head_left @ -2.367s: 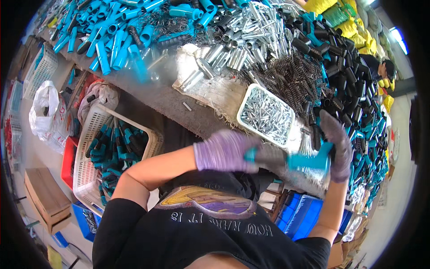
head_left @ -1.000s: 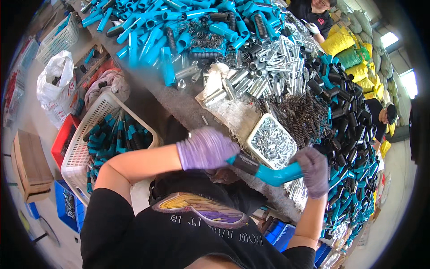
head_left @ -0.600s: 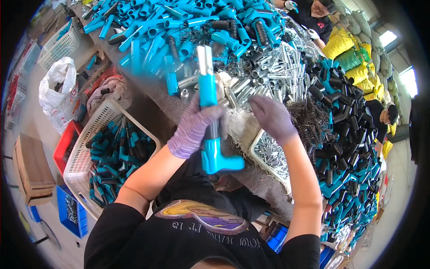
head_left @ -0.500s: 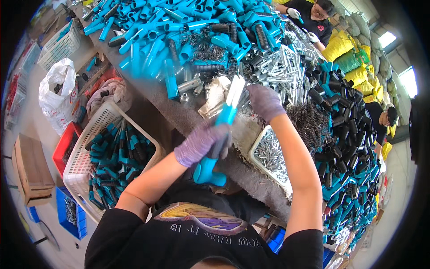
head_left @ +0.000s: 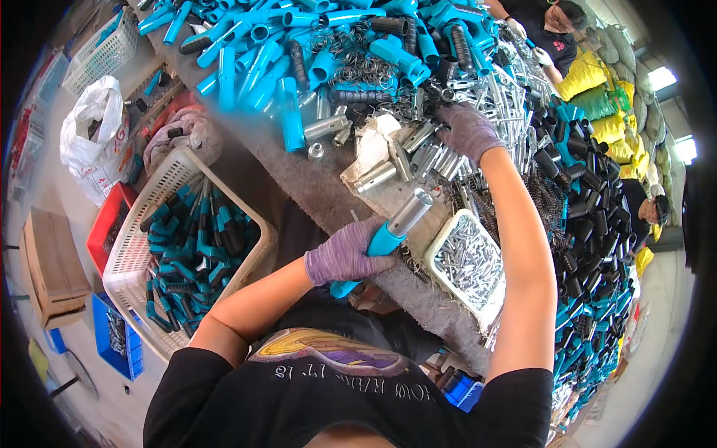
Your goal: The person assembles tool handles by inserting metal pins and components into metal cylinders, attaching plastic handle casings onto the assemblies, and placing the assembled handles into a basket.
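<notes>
My left hand, in a purple glove, grips a blue plastic handle with a silver metal tube at its upper end, held tilted over the table's near edge. My right hand, also gloved, reaches far out and rests on a heap of silver metal tubes in the middle of the table; whether it holds one is hidden. A white basket of small metal pins sits just right of the held handle.
Blue handles are piled at the far left of the grey table, black grips and springs at the right. A white basket of assembled handles stands on the floor at my left. Another person works across the table.
My left hand has lowered the blue handle toward the table's edge and tilted it. My right hand left the handle and stretched out to the heap of metal tubes.
</notes>
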Motion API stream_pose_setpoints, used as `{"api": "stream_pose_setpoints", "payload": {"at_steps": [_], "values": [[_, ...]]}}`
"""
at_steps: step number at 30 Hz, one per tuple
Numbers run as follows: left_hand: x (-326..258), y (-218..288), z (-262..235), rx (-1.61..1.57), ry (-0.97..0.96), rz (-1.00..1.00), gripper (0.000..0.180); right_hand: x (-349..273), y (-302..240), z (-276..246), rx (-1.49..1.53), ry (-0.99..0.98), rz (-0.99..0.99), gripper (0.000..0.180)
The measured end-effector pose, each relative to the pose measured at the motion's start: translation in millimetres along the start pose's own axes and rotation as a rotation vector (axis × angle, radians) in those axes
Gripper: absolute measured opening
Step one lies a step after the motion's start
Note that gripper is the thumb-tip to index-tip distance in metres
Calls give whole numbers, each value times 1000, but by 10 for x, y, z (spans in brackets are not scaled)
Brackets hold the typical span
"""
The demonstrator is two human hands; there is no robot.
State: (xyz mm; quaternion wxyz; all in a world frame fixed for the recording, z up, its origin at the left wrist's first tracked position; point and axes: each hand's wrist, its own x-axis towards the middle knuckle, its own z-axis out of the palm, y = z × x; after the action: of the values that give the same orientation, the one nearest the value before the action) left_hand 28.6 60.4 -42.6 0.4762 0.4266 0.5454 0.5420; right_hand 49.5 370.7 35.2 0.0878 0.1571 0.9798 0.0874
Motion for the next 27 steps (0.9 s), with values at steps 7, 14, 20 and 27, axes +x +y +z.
{"api": "stream_pose_setpoints", "payload": {"at_steps": [7, 14, 20, 27], "values": [[-7, -5, -14, -28, -15, 75, 42, 12, -235, 35, -261, -18, -4, 35], [-4, 111, -37, 22, -21, -75, 41, 50, -88, 72, -259, 87, -164, 29], [-8, 15, -5, 2, 11, 88, 39, -162, 1, 102, 103, 272, 22, 34], [4, 73, -34, -414, -175, -52, 30, -831, -203, -92, 1983, 516, 110, 25]]}}
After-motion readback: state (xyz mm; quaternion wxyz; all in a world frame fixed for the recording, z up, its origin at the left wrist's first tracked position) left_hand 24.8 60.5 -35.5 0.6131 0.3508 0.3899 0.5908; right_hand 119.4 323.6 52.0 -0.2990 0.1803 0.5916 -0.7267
